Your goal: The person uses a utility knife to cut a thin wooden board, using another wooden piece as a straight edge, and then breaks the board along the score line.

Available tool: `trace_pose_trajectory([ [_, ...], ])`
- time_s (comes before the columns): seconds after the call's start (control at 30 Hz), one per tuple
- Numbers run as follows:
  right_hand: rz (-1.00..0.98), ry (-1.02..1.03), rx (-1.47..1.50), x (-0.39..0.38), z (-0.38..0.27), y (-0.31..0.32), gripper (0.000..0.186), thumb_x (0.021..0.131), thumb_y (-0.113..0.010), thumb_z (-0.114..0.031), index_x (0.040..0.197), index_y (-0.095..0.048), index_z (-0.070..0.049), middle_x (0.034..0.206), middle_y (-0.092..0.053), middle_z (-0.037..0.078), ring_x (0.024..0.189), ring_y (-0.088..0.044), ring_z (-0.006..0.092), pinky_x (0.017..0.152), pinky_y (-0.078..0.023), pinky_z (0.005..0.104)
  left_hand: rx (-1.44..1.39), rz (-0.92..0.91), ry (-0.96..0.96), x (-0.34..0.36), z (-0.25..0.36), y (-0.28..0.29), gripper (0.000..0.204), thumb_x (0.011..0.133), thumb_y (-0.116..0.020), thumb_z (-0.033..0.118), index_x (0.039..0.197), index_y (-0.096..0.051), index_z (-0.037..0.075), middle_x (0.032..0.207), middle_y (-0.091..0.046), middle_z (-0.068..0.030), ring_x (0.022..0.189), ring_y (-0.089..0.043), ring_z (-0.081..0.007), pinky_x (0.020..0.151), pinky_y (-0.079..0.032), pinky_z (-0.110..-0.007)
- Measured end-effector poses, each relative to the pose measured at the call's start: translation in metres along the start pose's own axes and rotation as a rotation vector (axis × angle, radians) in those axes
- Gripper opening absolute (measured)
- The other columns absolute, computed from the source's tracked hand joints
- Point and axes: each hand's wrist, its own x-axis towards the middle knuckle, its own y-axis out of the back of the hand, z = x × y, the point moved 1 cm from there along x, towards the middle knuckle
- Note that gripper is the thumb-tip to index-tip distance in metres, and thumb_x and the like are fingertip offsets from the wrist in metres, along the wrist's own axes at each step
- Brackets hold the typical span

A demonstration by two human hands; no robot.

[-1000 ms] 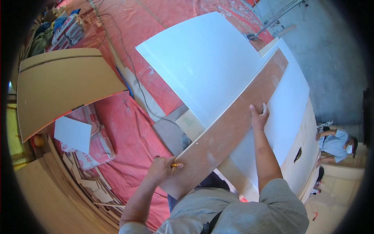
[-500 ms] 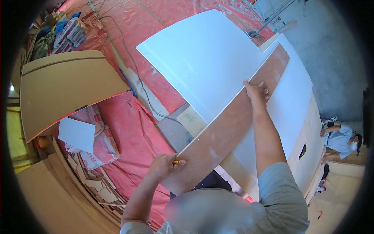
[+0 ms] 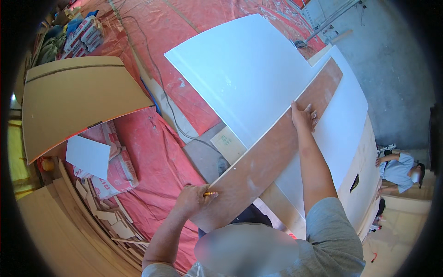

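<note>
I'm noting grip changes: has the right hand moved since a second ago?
Yes. Judged against the white sheet, the right hand has shifted away from the person and slightly left, to the brown board's left edge.

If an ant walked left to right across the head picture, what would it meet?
Small white sheet, left hand, right hand, dark oval, other person.

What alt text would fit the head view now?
The left hand, with a pencil, grips the near end of a long brown board over white panels; the right hand rests farther along it. Red sheeting lies left; a co-worker is at right.
</note>
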Motion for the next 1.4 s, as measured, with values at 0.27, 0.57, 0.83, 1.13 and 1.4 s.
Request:
trace_pose_trajectory([
  [0.27,0.007,-0.01,-0.017,-0.003,-0.002,0.004,0.107,0.084,-0.06,-0.075,0.165,-0.021,-0.018,0.172,-0.013,0.018,0.157,-0.011,0.0421,0.116,-0.024,0.0708,-0.001,-0.016,-0.01,-0.001,-0.006,-0.004,0.044,0.097,-0.062,0.05,0.112,-0.072,0.01,0.09,-0.073,-0.019,0.087,-0.07,-0.0391,0.076,-0.053,-0.05],
  [0.57,0.039,0.022,0.002,-0.002,0.003,-0.001,0.107,0.083,-0.06,-0.077,0.164,-0.024,-0.018,0.171,-0.014,0.018,0.157,-0.011,0.041,0.116,-0.023,0.0721,-0.032,-0.047,0.022,0.0,-0.006,-0.002,0.043,0.096,-0.063,0.05,0.107,-0.072,0.011,0.088,-0.072,-0.0183,0.086,-0.07,-0.0383,0.073,-0.053,-0.05],
  [0.83,0.05,0.013,-0.035,0.008,0.008,-0.007,0.111,0.078,-0.056,-0.084,0.164,-0.025,-0.021,0.171,-0.017,0.017,0.157,-0.015,0.0391,0.114,-0.026,0.0715,-0.025,-0.041,0.005,0.0,-0.005,0.002,0.041,0.096,-0.063,0.051,0.107,-0.072,0.012,0.087,-0.072,-0.0174,0.083,-0.07,-0.038,0.071,-0.053,-0.048],
  [1.13,0.041,0.026,0.007,0.001,0.006,-0.003,0.109,0.08,-0.061,-0.078,0.164,-0.025,-0.018,0.171,-0.015,0.019,0.157,-0.013,0.0407,0.116,-0.023,0.0727,-0.098,-0.06,0.007,-0.002,-0.008,-0.004,0.04,0.097,-0.062,0.049,0.11,-0.072,0.013,0.088,-0.073,-0.0178,0.084,-0.07,-0.0393,0.071,-0.053,-0.049],
  [1.4,0.039,0.009,0.023,0.0,0.004,-0.005,0.111,0.078,-0.064,-0.076,0.165,-0.024,-0.02,0.171,-0.014,0.018,0.156,-0.014,0.0408,0.116,-0.023,0.0718,-0.095,-0.055,0.008,-0.002,-0.006,0.012,0.038,0.097,-0.063,0.048,0.105,-0.073,0.012,0.086,-0.072,-0.0181,0.08,-0.07,-0.0383,0.076,-0.05,-0.048],
])
